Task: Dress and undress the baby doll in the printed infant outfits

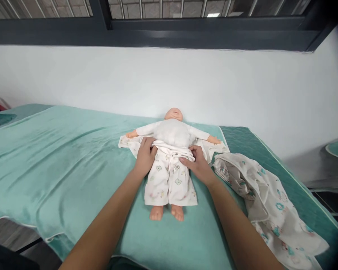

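A baby doll (174, 113) lies on its back with its arms spread and its bare feet toward me. It wears a white top (173, 133) and white printed trousers (169, 180). My left hand (146, 153) is closed on the trousers' waistband at the doll's side, on the left. Opposite it, my right hand (197, 162) pinches the waistband, thumb toward the front. The cloth is bunched across the doll's belly between my hands. Under the doll's arms, a printed white cloth (126, 141) spreads out to both sides.
A crumpled white printed garment or cloth (270, 198) lies to the right. Green sheets (73, 150) cover the bed, with some folds on the left. Behind the bed rise a white wall (157, 78) and a dark window frame (202, 33) with bars.
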Tool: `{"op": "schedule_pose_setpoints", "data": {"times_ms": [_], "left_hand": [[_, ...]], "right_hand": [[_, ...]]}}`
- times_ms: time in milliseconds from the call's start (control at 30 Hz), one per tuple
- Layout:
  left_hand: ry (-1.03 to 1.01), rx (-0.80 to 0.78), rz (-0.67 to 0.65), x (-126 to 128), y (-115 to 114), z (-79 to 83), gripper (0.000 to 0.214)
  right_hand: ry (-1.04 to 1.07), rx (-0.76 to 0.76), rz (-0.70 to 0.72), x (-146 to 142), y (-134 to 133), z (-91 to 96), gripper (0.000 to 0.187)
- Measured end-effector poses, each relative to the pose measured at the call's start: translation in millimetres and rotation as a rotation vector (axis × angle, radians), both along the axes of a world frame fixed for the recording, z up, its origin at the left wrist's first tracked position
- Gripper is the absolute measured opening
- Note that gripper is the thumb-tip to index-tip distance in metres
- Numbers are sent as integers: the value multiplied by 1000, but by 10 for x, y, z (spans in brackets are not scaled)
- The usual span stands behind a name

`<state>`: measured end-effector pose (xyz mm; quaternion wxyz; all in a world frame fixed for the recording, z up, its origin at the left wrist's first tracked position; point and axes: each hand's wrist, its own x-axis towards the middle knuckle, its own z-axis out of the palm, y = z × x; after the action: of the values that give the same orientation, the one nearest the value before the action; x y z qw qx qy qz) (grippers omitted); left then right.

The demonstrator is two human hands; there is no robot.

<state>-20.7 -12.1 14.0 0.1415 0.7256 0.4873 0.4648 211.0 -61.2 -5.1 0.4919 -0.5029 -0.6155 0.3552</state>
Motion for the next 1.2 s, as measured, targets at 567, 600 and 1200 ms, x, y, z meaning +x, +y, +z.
{"op": "schedule_pose_setpoints", "data": {"times_ms": [567,600,1200], "left_hand": [[-50,-140,-114,-76,-750,-77,28],[-51,-139,-102,-69,-738,-79,25],[-157,-164,-45,41,-1252,-100,16]], "right_hand": [[-424,284,-249,-93,-130,97,20],[-426,278,-216,-99,-218,101,22],[-239,63,-153,-364,-597,66,27]]}}
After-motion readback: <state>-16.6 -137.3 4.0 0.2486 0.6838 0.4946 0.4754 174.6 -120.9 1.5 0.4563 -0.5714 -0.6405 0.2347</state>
